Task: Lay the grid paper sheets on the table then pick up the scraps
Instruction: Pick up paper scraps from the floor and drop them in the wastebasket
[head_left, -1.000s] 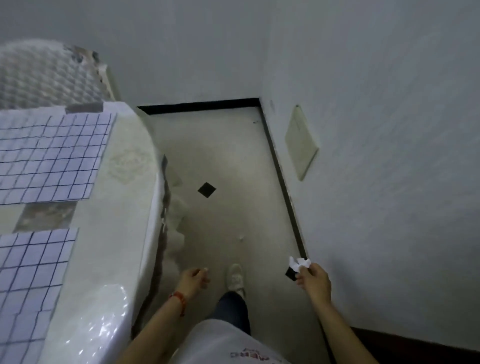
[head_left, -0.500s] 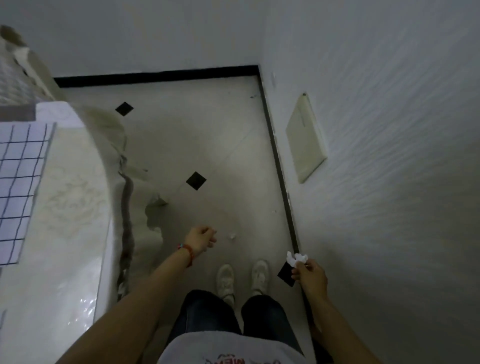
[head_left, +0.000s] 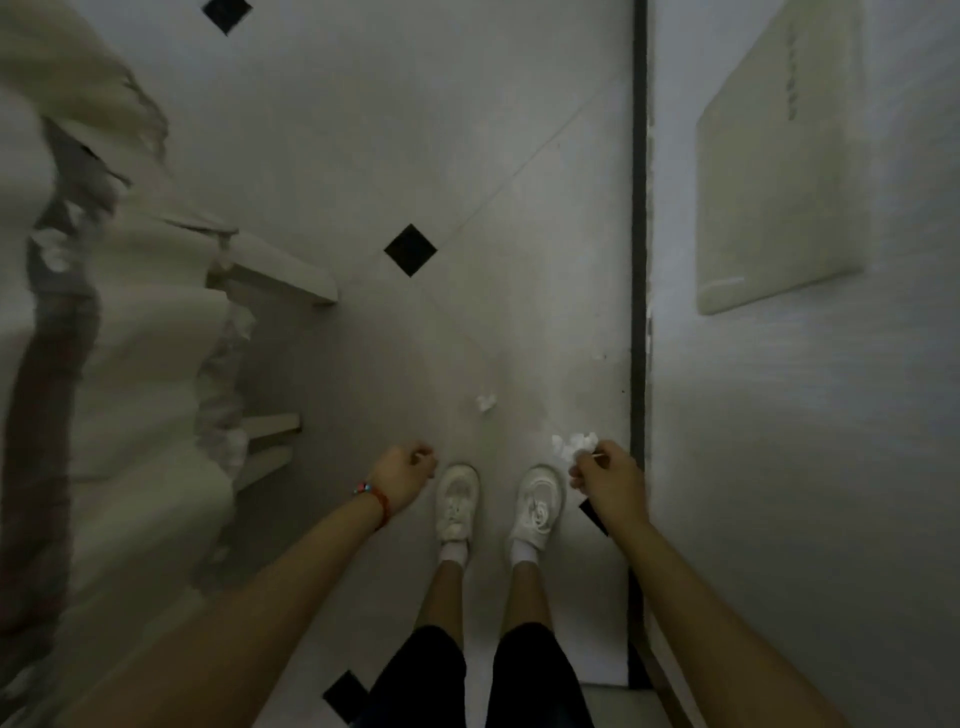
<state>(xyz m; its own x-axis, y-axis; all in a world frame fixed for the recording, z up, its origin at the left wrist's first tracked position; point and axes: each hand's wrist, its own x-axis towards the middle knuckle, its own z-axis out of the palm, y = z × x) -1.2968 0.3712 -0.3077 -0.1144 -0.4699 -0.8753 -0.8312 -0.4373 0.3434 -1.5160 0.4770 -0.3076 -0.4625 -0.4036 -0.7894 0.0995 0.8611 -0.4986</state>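
Head view, looking straight down — and the right hand (head_left: 610, 480) sits at about four o'clock from centre, fingers curled in and pinching a wad of white crumpled scraps (head_left: 574, 446) that pokes out past the fingertips toward twelve. Just under that wrist a dark square shape (head_left: 593, 516) peeks out, half hidden by the forearm; a floor tile inset or something else, I cannot tell. Over at seven o'clock from centre, the left hand (head_left: 402, 479) hangs with fingers curled loosely under; the fingertips are turned away from the camera, so whether they hold anything is hard to make out, and nothing shows between them. A red bracelet (head_left: 375, 501) rings that wrist.

On the pale floor (head_left: 363, 156), one loose scrap (head_left: 485, 401) lies just ahead of the two white shoes (head_left: 457, 501), at twelve o'clock from the toes and apart from both hands. A tinier white fleck (head_left: 601, 357) sits near the black baseboard strip (head_left: 639, 208) at two o'clock from that scrap — too small to identify. A black diamond tile (head_left: 410, 250) marks the floor near centre.

The left edge is smeared by motion blur: a pale, draped table edge (head_left: 130, 364) with a torn-looking fringe, its top cut off by the frame, so no grid sheets are visible here. At two o'clock, a cream wall panel (head_left: 779, 171) is mounted on the wall, its upper part running out of frame.
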